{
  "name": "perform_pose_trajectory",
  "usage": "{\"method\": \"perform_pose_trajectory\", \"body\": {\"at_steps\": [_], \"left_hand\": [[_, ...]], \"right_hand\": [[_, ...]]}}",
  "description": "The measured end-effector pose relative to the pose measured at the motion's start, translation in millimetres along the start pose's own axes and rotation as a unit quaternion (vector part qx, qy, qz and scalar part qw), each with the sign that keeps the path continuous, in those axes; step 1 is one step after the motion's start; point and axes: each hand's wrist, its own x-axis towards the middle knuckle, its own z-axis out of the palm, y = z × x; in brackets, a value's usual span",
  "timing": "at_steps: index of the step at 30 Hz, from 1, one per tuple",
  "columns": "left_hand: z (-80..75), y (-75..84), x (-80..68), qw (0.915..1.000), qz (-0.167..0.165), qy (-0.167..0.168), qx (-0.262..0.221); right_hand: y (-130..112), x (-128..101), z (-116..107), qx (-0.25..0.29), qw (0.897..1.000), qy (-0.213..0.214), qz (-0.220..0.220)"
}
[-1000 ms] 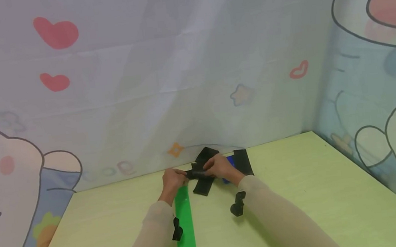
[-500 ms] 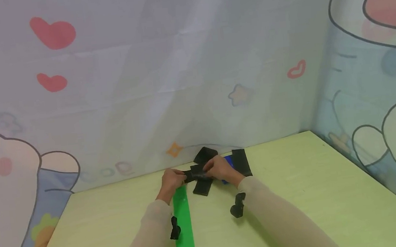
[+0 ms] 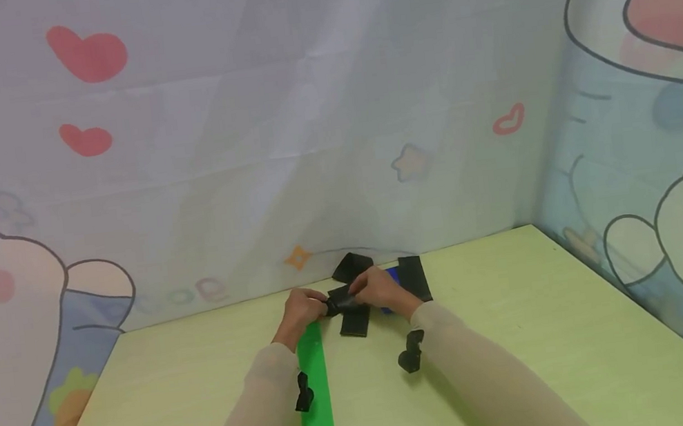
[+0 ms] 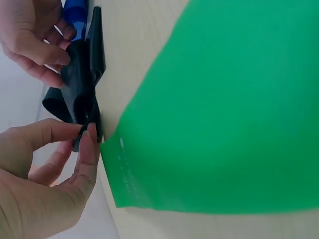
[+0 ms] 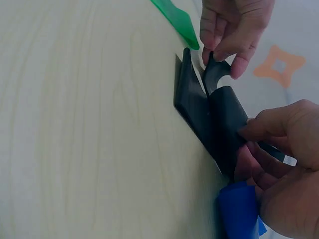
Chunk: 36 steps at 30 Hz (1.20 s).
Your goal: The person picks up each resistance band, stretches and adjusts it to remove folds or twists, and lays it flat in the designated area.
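A flat black band (image 3: 343,300), glossy and flexible like stretch rubber, lies bunched in folds and loops near the back of the table. My left hand (image 3: 303,307) pinches one end of it between thumb and fingertips, as the left wrist view shows up close. On a wider folded part of the black band (image 5: 227,124), my right hand (image 5: 286,164) has a pinch grip with thumb and fingers. One black flap points down toward me, and another loop stands up at the wall. Just below my left hand starts a long green strip (image 3: 316,403).
Beside my right hand lies a blue band piece (image 5: 239,209), partly covered by a black end (image 3: 413,278). A printed cloth wall (image 3: 238,182) rises right behind the table's back edge. The pale wooden table (image 3: 517,333) spreads out to the right.
My left hand has shifted the pinched black end slightly right, closer to the folds. The lower black flap has swung to hang straighter. The right hand keeps its place.
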Motion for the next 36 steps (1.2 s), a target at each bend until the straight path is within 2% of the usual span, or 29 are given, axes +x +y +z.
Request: {"method": "perform_pose_trajectory", "body": {"at_steps": [3,7,13,19,24,30,36], "left_hand": [[-0.9,3.4,-3.0,0.9996,0.008,-0.025,0.011],[0.2,3.7,-5.9,0.9991,0.013,-0.035,0.021],[4.8,4.6,-10.6,0.997,0.027,-0.073,0.007],[9.7,11.8,-16.8,0.9932,0.027,-0.113,-0.008],[15.2,14.5,-20.5,0.9881,0.004,-0.149,-0.037],[15.3,18.4,-26.5,0.9828,0.0,-0.179,-0.047],[21.6,20.7,-32.9,0.9705,0.003,-0.229,-0.074]], "right_hand": [[-0.6,-0.1,0.1,-0.019,1.0,0.006,-0.002],[-1.7,-1.1,1.2,-0.031,0.999,0.018,0.008],[-3.9,0.1,0.1,-0.052,0.998,0.041,0.02],[-7.6,2.5,-4.5,-0.045,0.998,0.036,0.017],[-8.0,4.3,-6.3,-0.034,0.998,0.037,0.023],[-2.5,6.5,-6.4,-0.029,0.998,0.051,0.0],[-1.0,8.3,-6.0,-0.026,0.997,0.065,-0.01]]}}
